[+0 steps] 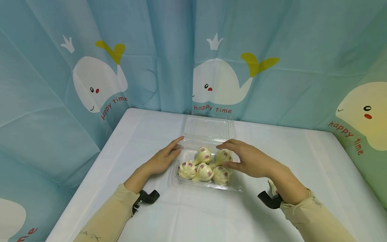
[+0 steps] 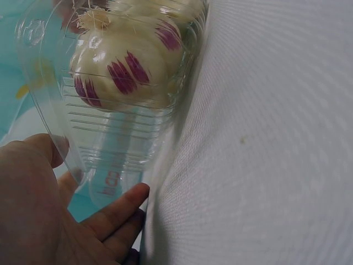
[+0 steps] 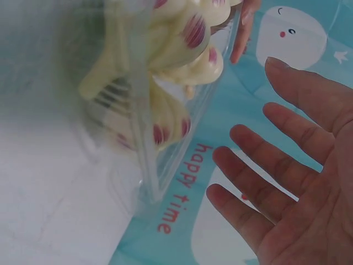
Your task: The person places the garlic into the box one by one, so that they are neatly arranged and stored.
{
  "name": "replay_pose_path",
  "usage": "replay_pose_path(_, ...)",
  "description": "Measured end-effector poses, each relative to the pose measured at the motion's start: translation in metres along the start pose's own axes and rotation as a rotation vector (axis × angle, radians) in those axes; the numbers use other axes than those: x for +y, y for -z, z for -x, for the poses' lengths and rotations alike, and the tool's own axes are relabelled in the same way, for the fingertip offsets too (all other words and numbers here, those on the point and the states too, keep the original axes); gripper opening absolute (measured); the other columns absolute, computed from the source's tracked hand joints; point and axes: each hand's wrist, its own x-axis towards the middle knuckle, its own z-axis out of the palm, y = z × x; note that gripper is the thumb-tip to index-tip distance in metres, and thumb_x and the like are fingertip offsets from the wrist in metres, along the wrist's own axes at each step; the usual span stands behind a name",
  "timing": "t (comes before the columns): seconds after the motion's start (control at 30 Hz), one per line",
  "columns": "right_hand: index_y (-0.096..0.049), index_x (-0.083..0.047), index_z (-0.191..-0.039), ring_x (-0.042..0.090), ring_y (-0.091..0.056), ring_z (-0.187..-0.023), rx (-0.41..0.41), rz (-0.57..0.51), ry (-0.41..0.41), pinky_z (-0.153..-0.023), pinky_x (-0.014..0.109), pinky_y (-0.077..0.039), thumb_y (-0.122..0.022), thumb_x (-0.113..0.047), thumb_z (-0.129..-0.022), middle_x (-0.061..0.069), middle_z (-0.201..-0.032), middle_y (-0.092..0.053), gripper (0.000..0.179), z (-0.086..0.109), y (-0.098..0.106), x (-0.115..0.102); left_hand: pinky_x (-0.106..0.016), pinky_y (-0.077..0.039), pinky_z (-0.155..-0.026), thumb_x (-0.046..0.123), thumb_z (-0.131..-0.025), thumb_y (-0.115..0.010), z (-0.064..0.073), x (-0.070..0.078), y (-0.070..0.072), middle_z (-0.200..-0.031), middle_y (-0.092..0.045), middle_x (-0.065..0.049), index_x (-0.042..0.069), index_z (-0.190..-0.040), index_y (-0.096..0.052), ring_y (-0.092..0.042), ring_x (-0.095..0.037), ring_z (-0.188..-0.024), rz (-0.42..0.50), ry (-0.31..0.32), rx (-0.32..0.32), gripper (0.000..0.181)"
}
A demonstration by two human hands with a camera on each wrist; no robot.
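Observation:
A clear plastic box (image 1: 237,188) stands on the white-covered table with its lid (image 1: 207,128) folded back behind it. Several cream garlic bulbs (image 1: 203,172) with purple streaks lie inside. At the box's left side my left hand (image 1: 161,160) touches the rim with its thumb, the other fingers extended. In the left wrist view a garlic bulb (image 2: 118,66) shows through the ribbed wall. My right hand (image 1: 252,159) hovers over the box's right side, fingers spread and holding nothing. One more garlic bulb (image 1: 272,187) lies on the table, partly hidden by my right wrist.
A light blue curtain (image 1: 172,43) printed with white whales hangs behind the table and at both sides. The white tablecloth (image 1: 193,215) reaches to the curtain. Each wrist carries a small black camera mount (image 1: 149,197).

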Motion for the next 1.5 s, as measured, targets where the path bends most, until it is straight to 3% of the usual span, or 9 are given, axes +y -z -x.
replay_pose_path(0.23,-0.06,-0.014,-0.143,0.027,-0.058,-0.134,0.024,0.013,-0.014,-0.107,0.051,-0.05,-0.076,-0.026,-0.096,0.002,-0.141,-0.062,0.051,0.01,0.002,0.007,-0.061,-0.032,-0.122,0.055,-0.11,-0.038,-0.001,-0.001,0.001,-0.159,-0.048,-0.012,0.048,-0.164,-0.019,-0.043,-0.037,-0.149,-0.014,-0.001,0.008,0.057)
replay_pose_path(0.43,-0.059,-0.011,-0.143,0.029,-0.058,-0.134,0.039,0.017,-0.031,-0.107,0.053,-0.05,-0.075,-0.024,-0.097,0.003,-0.142,-0.062,0.051,0.018,0.006,0.011,-0.061,-0.032,-0.122,0.055,-0.11,-0.038,-0.001,-0.001,0.001,-0.159,-0.048,-0.012,0.055,-0.161,-0.018,-0.043,-0.037,-0.149,-0.016,0.001,0.011,0.054)
replay_pose_path(0.87,-0.058,-0.015,-0.145,0.031,-0.058,-0.134,0.057,0.017,-0.09,-0.107,0.055,-0.049,-0.075,-0.027,-0.098,0.004,-0.142,-0.062,0.052,0.039,0.01,0.023,-0.061,-0.031,-0.122,0.054,-0.111,-0.038,-0.001,0.0,0.0,-0.16,-0.047,-0.011,0.052,-0.162,-0.018,-0.042,-0.037,-0.149,-0.001,0.002,0.002,0.055)
replay_pose_path(1.5,-0.06,-0.013,-0.143,0.027,-0.062,-0.129,0.077,0.049,-0.121,-0.102,0.051,-0.052,-0.076,-0.027,-0.097,0.001,-0.139,-0.062,0.052,0.063,0.0,0.038,-0.061,-0.029,-0.123,0.053,-0.111,-0.038,0.001,0.001,-0.001,-0.16,-0.046,-0.01,0.057,-0.16,-0.017,-0.041,-0.037,-0.15,0.0,0.015,0.002,0.053)
